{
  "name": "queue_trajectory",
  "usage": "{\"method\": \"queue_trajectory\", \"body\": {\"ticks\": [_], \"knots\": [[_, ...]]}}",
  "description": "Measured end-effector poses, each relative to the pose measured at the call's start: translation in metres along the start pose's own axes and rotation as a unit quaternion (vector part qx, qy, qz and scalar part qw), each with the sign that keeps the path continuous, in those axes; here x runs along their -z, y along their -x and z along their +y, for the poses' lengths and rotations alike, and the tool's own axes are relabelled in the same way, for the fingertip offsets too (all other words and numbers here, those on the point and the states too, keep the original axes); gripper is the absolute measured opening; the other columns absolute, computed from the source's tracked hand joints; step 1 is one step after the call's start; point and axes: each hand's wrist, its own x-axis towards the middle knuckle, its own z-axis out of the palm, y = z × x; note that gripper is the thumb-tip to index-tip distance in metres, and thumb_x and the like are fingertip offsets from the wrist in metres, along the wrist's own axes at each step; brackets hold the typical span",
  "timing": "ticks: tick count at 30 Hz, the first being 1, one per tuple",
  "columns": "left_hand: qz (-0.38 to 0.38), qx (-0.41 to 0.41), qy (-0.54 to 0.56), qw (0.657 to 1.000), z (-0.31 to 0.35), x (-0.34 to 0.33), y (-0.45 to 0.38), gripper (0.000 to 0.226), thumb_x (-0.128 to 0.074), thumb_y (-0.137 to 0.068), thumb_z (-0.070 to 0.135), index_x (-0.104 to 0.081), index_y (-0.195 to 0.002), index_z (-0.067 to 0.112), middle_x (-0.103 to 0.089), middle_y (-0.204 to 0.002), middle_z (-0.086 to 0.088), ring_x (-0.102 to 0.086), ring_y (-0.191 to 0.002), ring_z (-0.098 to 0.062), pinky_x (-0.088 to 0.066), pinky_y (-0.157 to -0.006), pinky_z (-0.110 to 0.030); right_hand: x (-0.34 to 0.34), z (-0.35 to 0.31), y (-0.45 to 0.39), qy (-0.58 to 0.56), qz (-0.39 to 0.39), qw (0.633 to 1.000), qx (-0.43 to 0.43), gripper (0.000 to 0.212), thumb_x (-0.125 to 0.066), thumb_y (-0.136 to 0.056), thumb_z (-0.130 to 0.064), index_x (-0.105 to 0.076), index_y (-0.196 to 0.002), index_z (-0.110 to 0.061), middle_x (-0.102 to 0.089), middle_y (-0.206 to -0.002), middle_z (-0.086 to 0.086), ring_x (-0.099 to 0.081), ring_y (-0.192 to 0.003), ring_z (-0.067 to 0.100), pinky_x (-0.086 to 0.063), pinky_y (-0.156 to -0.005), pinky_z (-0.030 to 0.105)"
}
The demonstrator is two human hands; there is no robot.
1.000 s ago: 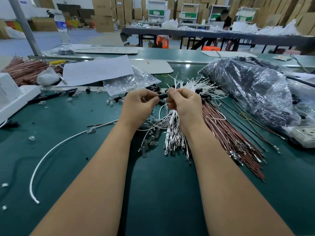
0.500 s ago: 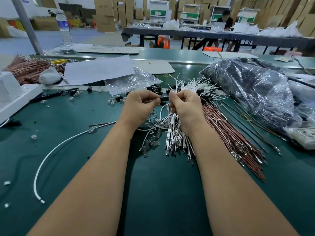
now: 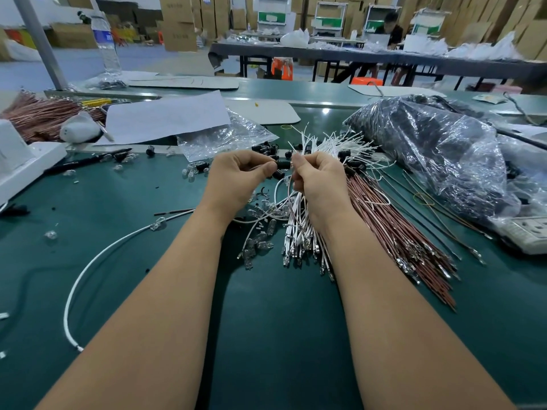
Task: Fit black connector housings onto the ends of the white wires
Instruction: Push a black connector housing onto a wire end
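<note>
My left hand pinches a small black connector housing between thumb and fingers. Facing it, my right hand pinches the end of a white wire at the housing's mouth and also grips a bundle of white wires whose metal-tipped ends hang down below the palm. Where wire meets housing is hidden by my fingertips. More white wires fan out behind my hands, with loose black housings scattered among them on the green mat.
A fan of brown wires lies right of my right arm. A plastic bag of black parts fills the right side. Clear small bulbs, one long white wire, a white box, paper and a clear bag sit left.
Both hands stay together at the same spot. The housing and wire end shift only slightly between the fingertips.
</note>
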Motion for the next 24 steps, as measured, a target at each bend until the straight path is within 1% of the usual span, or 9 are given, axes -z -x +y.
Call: {"method": "queue_trajectory", "body": {"ticks": [3, 6, 9, 13, 18, 19, 22, 24], "knots": [[-0.012, 0.004, 0.015, 1.0, 0.0009, -0.0012, 0.0005, 0.009, -0.074, -0.081, 0.008, -0.072, -0.088, 0.013, -0.07, -0.079, -0.004, -0.064, -0.075, -0.015, -0.055, -0.077, -0.028, 0.0023, -0.001, -0.0007, -0.029, -0.012, 0.999, -0.025, 0.023, -0.055, -0.098, -0.017, -0.055, -0.076, -0.01, -0.053, -0.064, 0.001, -0.046, -0.051, 0.009, -0.044, -0.055, 0.022], [-0.013, 0.005, 0.021, 1.0, 0.0011, -0.0019, 0.0018, 0.013, -0.075, -0.08, 0.006, -0.071, -0.092, 0.011, -0.07, -0.08, -0.005, -0.065, -0.075, -0.015, -0.055, -0.078, -0.027, -0.0005, -0.0019, -0.0019, -0.069, 0.005, 0.996, -0.059, 0.022, -0.054, -0.099, -0.015, -0.055, -0.078, -0.008, -0.054, -0.066, 0.002, -0.047, -0.052, 0.008, -0.045, -0.056, 0.022], [-0.015, 0.005, 0.023, 1.0, 0.0008, -0.0017, 0.0021, 0.013, -0.074, -0.08, 0.006, -0.072, -0.09, 0.013, -0.07, -0.08, -0.004, -0.065, -0.074, -0.013, -0.055, -0.078, -0.026, -0.003, -0.0024, -0.0019, -0.089, 0.018, 0.993, -0.073, 0.02, -0.054, -0.099, -0.014, -0.055, -0.079, -0.009, -0.054, -0.066, 0.002, -0.046, -0.052, 0.008, -0.044, -0.055, 0.021], [-0.022, 0.01, 0.027, 0.999, -0.0001, -0.0019, 0.0019, 0.011, -0.074, -0.08, 0.005, -0.071, -0.084, 0.014, -0.071, -0.079, -0.003, -0.065, -0.074, -0.012, -0.056, -0.079, -0.025, -0.0024, -0.0008, 0.0, -0.033, 0.012, 0.998, -0.043, 0.02, -0.055, -0.098, -0.015, -0.054, -0.078, -0.011, -0.053, -0.065, 0.002, -0.045, -0.054, 0.01, -0.042, -0.053, 0.021], [-0.018, 0.016, 0.034, 0.999, -0.0025, -0.0027, 0.0013, 0.008, -0.074, -0.08, 0.007, -0.072, -0.085, 0.013, -0.07, -0.076, -0.002, -0.066, -0.07, -0.008, -0.055, -0.075, -0.02, -0.0009, -0.0011, -0.0002, -0.024, 0.005, 0.999, -0.033, 0.018, -0.056, -0.097, -0.016, -0.055, -0.079, -0.012, -0.056, -0.07, 0.004, -0.05, -0.057, 0.011, -0.044, -0.052, 0.019], [-0.016, 0.015, 0.03, 0.999, -0.0027, -0.003, 0.0009, 0.007, -0.074, -0.081, 0.007, -0.072, -0.085, 0.013, -0.07, -0.075, -0.001, -0.066, -0.07, -0.008, -0.055, -0.075, -0.02, -0.0016, -0.0008, -0.0011, -0.003, 0.004, 1.0, -0.023, 0.018, -0.055, -0.098, -0.017, -0.055, -0.081, -0.013, -0.056, -0.071, 0.003, -0.051, -0.059, 0.012, -0.045, -0.054, 0.02], [-0.01, 0.007, 0.003, 1.0, -0.0031, -0.0055, 0.0003, 0.008, -0.074, -0.082, 0.009, -0.072, -0.083, 0.017, -0.071, -0.075, 0.001, -0.065, -0.07, -0.009, -0.055, -0.073, -0.021, -0.004, 0.0009, -0.0026, 0.092, 0.008, 0.996, 0.02, 0.016, -0.056, -0.097, -0.027, -0.054, -0.085, -0.015, -0.056, -0.078, 0.002, -0.051, -0.068, 0.015, -0.046, -0.066, 0.031], [0.0, 0.01, -0.009, 1.0, -0.005, -0.0057, -0.0006, 0.01, -0.071, -0.085, 0.012, -0.07, -0.081, 0.021, -0.07, -0.074, 0.001, -0.063, -0.071, -0.01, -0.053, -0.072, -0.022, -0.0026, 0.0011, -0.0029, 0.106, 0.041, 0.993, 0.025, 0.018, -0.053, -0.098, -0.03, -0.054, -0.088, -0.015, -0.056, -0.078, 0.001, -0.05, -0.066, 0.012, -0.046, -0.065, 0.032]]}}
